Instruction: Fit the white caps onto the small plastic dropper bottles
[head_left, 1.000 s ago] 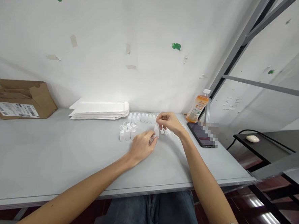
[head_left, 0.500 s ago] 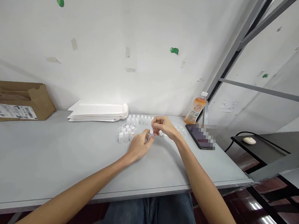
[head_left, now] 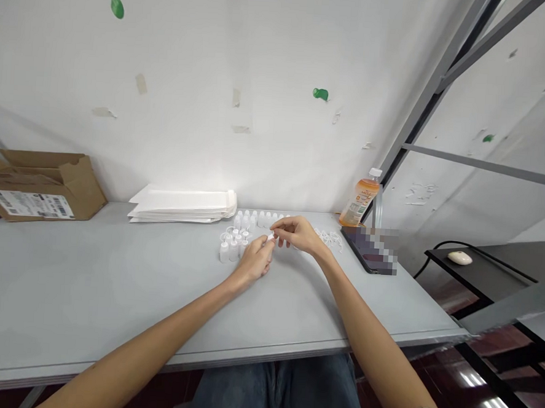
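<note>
My left hand (head_left: 256,259) and my right hand (head_left: 295,233) meet over the middle of the grey table (head_left: 110,292). Both pinch a small white dropper bottle (head_left: 270,237) between their fingertips; the left holds its body, the right grips its top. Just left of the hands stands a cluster of small capped white bottles (head_left: 232,244). A row of uncapped white bottles (head_left: 262,218) stands behind, near the wall. Loose small white caps (head_left: 329,237) lie to the right of my right hand.
A stack of white envelopes (head_left: 182,203) lies at the back. An open cardboard box (head_left: 38,183) sits far left. An orange drink bottle (head_left: 360,200) and a dark phone (head_left: 366,250) are at the right. A metal frame (head_left: 426,102) rises there; a mouse (head_left: 460,257) rests on a side desk.
Both hands have drifted left and closer together with the small bottle. The right hand came down from above onto the bottle's top.
</note>
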The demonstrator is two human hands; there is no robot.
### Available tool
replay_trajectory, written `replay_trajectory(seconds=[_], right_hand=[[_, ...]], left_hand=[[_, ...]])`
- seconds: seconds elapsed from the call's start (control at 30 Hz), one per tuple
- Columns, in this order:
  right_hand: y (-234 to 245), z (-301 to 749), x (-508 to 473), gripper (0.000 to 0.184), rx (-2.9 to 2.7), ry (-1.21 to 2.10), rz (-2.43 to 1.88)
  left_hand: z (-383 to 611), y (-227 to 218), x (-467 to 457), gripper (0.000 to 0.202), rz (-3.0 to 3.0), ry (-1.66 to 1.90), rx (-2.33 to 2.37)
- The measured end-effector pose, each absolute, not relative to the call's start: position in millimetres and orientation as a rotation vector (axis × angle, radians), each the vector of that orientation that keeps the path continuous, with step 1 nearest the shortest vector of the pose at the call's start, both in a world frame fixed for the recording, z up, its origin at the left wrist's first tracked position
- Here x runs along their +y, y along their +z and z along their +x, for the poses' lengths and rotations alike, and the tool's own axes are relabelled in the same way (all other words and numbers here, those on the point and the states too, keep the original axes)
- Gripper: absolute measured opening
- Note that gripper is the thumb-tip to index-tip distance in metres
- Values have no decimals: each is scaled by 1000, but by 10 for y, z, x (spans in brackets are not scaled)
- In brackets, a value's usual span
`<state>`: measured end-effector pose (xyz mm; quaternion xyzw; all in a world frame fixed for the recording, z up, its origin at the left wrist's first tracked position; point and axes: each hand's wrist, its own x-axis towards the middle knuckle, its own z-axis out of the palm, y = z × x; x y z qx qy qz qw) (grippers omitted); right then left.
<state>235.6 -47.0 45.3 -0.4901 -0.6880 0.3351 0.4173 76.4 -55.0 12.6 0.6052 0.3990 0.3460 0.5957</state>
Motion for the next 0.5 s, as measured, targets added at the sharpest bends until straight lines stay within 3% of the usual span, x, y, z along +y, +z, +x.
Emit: replay_trajectory(seconds=[0.5], right_hand=[[497,2364,-506,17,-1846,775,-1296]], left_hand=[[766,127,-550,23,1361,790,941]])
